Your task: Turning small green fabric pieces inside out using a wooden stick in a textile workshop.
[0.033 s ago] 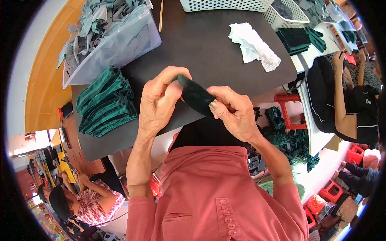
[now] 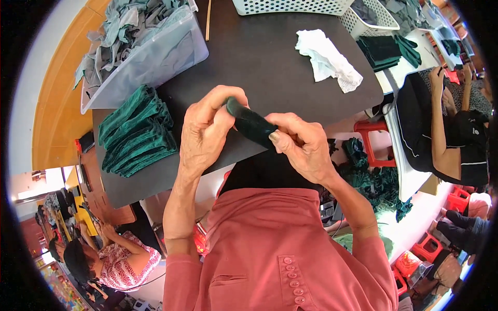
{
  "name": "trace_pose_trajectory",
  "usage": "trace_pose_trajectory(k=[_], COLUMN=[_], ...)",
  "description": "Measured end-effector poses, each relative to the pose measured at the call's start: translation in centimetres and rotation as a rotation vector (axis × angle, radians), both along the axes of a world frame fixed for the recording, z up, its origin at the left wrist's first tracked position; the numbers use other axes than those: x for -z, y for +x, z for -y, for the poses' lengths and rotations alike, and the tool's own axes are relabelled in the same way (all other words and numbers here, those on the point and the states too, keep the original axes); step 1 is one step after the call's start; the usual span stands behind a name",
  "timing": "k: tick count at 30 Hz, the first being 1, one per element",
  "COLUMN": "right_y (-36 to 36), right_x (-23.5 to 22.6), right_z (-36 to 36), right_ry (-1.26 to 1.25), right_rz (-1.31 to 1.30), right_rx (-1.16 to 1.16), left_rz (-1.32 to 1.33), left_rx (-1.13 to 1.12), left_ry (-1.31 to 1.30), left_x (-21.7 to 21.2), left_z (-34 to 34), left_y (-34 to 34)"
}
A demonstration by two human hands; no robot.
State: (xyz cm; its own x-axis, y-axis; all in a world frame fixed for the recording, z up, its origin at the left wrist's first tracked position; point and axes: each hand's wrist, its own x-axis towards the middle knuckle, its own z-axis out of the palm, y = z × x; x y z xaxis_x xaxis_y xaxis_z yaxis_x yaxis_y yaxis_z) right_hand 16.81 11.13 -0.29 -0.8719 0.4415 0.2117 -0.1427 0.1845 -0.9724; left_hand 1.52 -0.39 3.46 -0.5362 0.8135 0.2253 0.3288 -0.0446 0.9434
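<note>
Between my two hands is a small dark green velvet piece of cloth [image 2: 249, 123], bent into a curved band above the table's near edge. My left hand [image 2: 206, 124] pinches its upper left end between thumb and fingers. At the lower right end, the thumb and fingers of my right hand [image 2: 301, 142] grip it. To the left of my hands, a stack of folded green velvet pieces [image 2: 137, 135] lies on the dark table [image 2: 249, 57]. The fingertips of my left hand are partly hidden behind the cloth.
A clear plastic bin [image 2: 161, 57] of grey-green scraps stands at the far left. Beyond are a white perforated basket [image 2: 293, 6] and a crumpled white cloth [image 2: 329, 59]. A red stool [image 2: 373, 142] and co-workers sit to the right; another person [image 2: 114, 254] is at lower left.
The velvet piece has turned slightly between my fingers and shows a narrower face. Both hands stay almost in place.
</note>
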Motion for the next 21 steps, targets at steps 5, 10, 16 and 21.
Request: trace_pose_trajectory(k=[5,10,16,21], right_y=[-0.3,-0.1,0.1,0.4], right_x=[-0.2,-0.1,0.7,-0.5], right_z=[0.0,0.0,-0.2,-0.5], right_ry=[0.084,-0.046,-0.613,-0.181], right_rz=[-0.029,-0.025,-0.042,0.002], right_rx=[0.076,0.01,-0.258,-0.017], left_rz=[-0.015,0.11,0.289,0.216], left_rx=[-0.002,0.058,-0.031,-0.022], left_ry=[0.021,-0.008,-0.037,0.012], left_x=[0.0,-0.4,1.0,1.0], left_z=[-0.1,0.0,-1.4,-0.8], left_y=[0.2,0.4,1.8,1.1])
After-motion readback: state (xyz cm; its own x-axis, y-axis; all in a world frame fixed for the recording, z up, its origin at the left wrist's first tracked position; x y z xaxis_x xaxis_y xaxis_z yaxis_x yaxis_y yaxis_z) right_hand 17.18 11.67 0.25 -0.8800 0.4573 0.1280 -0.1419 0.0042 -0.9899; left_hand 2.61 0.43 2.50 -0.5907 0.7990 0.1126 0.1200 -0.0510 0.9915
